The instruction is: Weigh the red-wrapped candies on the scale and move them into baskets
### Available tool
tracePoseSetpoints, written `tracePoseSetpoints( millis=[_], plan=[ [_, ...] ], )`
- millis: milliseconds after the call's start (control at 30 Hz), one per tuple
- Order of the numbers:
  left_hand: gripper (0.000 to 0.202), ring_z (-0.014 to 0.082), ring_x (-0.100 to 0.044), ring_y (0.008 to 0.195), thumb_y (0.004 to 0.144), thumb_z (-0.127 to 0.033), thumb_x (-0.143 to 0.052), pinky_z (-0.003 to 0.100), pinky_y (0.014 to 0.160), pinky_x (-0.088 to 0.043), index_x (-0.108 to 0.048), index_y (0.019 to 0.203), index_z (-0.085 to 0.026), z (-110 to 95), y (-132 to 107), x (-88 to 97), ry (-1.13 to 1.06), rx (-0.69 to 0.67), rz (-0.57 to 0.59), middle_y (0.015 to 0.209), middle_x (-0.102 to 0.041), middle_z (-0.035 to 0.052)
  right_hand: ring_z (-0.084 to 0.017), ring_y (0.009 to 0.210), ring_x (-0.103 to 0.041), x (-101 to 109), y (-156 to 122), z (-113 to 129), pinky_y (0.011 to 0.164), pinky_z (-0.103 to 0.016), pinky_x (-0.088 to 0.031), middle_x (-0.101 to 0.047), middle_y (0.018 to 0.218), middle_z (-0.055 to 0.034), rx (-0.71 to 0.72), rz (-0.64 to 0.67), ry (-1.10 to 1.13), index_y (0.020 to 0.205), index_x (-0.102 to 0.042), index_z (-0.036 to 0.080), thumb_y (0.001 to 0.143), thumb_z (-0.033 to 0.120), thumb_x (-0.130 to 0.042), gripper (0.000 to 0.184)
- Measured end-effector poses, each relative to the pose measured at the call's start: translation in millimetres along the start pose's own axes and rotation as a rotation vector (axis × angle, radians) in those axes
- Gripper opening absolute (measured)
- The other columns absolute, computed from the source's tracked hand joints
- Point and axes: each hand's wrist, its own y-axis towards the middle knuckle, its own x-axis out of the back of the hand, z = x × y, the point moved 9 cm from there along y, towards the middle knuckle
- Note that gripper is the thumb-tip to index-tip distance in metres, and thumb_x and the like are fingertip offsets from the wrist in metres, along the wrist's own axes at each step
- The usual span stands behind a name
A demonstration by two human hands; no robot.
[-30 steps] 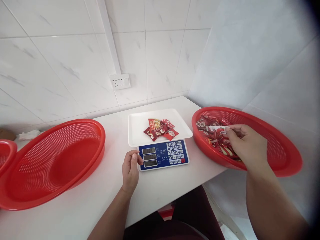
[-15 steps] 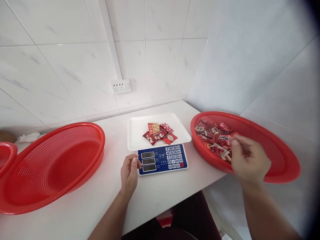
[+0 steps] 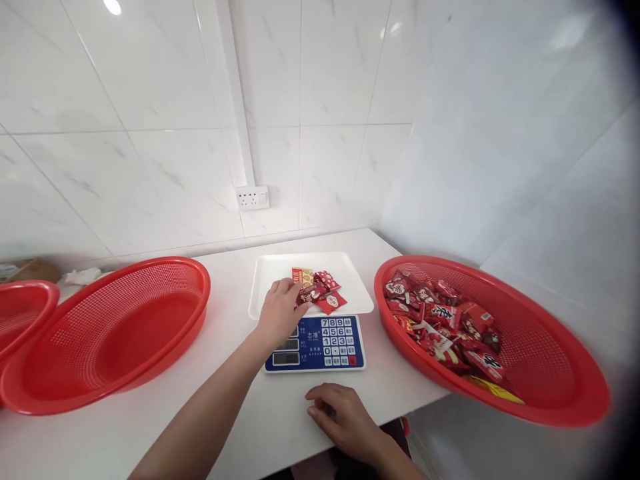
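While the white, smooth-topped table (image 3: 280, 407) carried the setup, everything keyed off the blue-and-white electronic scale (image 3: 320, 347). Right of scale: red oval plastic basket with perforated walls (image 3: 545, 360), part-filled with packets, overhanging the table edge. Left of scale: matching red oval plastic basket (image 3: 125, 333), no packets visible inside. On top of scale, at the back: white rectangular tray (image 3: 270, 267).

Hands had just swapped zones. Right hand (image 3: 350, 420) had left the right basket and sat in front of scale: fingers loosely curled, thumb apart, nothing visible held, palm hidden. Left hand (image 3: 281, 308) had gone from the scale's display side to the tray, thumb and fingers part-spread over the pile's left end; touching, but couldn't tell if gripping.

Small shiny red-and-yellow wrapped packets (image 3: 330, 303) lay loosely piled on the tray, atop scale. My read: work had shifted from basket to tray; with a hand on the pile, weight reading probably unreliable.
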Motion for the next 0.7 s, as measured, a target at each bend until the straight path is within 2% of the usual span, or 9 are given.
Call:
tracePoseSetpoints(
  millis=[167, 267, 333, 400, 467, 500, 567, 600, 700],
  plan=[
    [0.016, 0.0267, -0.052, 0.095, 0.071, -0.021, -0.065, 0.039, 0.080, -0.044, -0.061, 0.087, -0.022, -7.9, 16.3, -10.0, 0.031, -0.003, 0.030, 0.099, -0.060, 0.0067, -0.016, 0.069, -0.061, 7.0, -2.4, -13.2, 0.065, -0.026, -0.046, -0.066, 0.076, -0.0046, -0.074, -0.040, 0.124, 0.091, -0.065, 0.018, 0.084, 0.030, -0.047, 0.023],
    [0.008, 0.0219, -0.056, 0.084, 0.074, -0.018, -0.059, 0.032, 0.070, -0.045, -0.057, 0.080, -0.023, 1.8, 12.3, 5.3, 0.032, 0.056, -0.009, 0.085, -0.063, 0.0027, -0.017, 0.069, -0.061, 7.3, -3.2, -14.7, 0.065, -0.027, -0.047, -0.067, 0.077, -0.0046, -0.086, -0.042, 0.154, 0.091, -0.066, 0.018, 0.083, 0.030, -0.047, 0.023],
    [0.004, 0.0215, -0.057, 0.080, 0.079, -0.021, -0.053, 0.031, 0.066, -0.045, -0.055, 0.082, -0.023, 22.8, 3.0, 35.3, 0.046, 0.146, -0.084, 0.082, -0.063, 0.0032, -0.017, 0.069, -0.061, 7.0, -3.1, -14.6, 0.065, -0.027, -0.047, -0.067, 0.078, -0.0047, -0.089, -0.040, 0.170, 0.090, -0.065, 0.018, 0.084, 0.030, -0.047, 0.023],
    [0.009, 0.0253, -0.058, 0.083, 0.082, -0.025, -0.048, 0.035, 0.064, -0.045, -0.053, 0.088, -0.021, 54.3, -14.1, 79.3, 0.094, 0.283, -0.198, 0.088, -0.063, 0.0076, -0.017, 0.070, -0.061, 7.1, -2.7, -13.8, 0.066, -0.027, -0.047, -0.067, 0.078, -0.0048, -0.084, -0.039, 0.184, 0.089, -0.065, 0.018, 0.084, 0.030, -0.047, 0.023],
    [0.017, 0.0303, -0.057, 0.087, 0.081, -0.031, -0.049, 0.039, 0.064, -0.045, -0.053, 0.095, -0.021, 92.0, -41.6, 129.0, 0.220, 0.511, -0.339, 0.091, -0.063, 0.0097, -0.017, 0.070, -0.061, 7.6, -2.2, -12.8, 0.067, -0.027, -0.047, -0.067, 0.078, -0.0047, -0.075, -0.037, 0.194, 0.088, -0.065, 0.019, 0.084, 0.030, -0.046, 0.022],
    [0.024, 0.0326, -0.056, 0.091, 0.081, -0.035, -0.049, 0.041, 0.067, -0.045, -0.053, 0.100, -0.021, 107.2, -55.5, 148.1, 0.305, 0.612, -0.365, 0.094, -0.063, 0.0111, -0.017, 0.070, -0.061, 7.7, -1.9, -12.5, 0.067, -0.027, -0.047, -0.067, 0.078, -0.0046, -0.072, -0.035, 0.198, 0.088, -0.065, 0.019, 0.084, 0.029, -0.046, 0.022],
    [0.042, 0.0379, -0.049, 0.107, 0.082, -0.041, -0.047, 0.046, 0.076, -0.044, -0.048, 0.116, -0.017, 123.8, -73.5, 168.4, 0.463, 0.688, -0.327, 0.112, -0.058, 0.0177, -0.017, 0.071, -0.061, 7.1, -1.0, -12.5, 0.067, -0.027, -0.047, -0.067, 0.079, -0.0045, -0.072, -0.025, 0.206, 0.088, -0.065, 0.019, 0.084, 0.029, -0.046, 0.022],
    [0.050, 0.0393, -0.046, 0.112, 0.083, -0.045, -0.044, 0.048, 0.078, -0.044, -0.044, 0.123, -0.016, 129.3, -78.5, 168.0, 0.501, 0.701, -0.266, 0.120, -0.054, 0.0197, -0.017, 0.071, -0.061, 6.6, -0.5, -12.8, 0.067, -0.027, -0.047, -0.067, 0.078, -0.0044, -0.074, -0.020, 0.211, 0.088, -0.065, 0.019, 0.084, 0.029, -0.046, 0.022],
    [0.060, 0.0388, -0.054, 0.104, 0.085, -0.053, -0.033, 0.047, 0.072, -0.046, -0.033, 0.133, -0.017, 141.3, -86.1, 133.6, 0.466, 0.737, 0.026, 0.118, -0.056, 0.0206, -0.017, 0.071, -0.061, 5.3, 1.3, -14.2, 0.067, -0.027, -0.047, -0.067, 0.078, -0.0042, -0.087, -0.009, 0.229, 0.088, -0.064, 0.019, 0.084, 0.030, -0.046, 0.022]
  ],
)
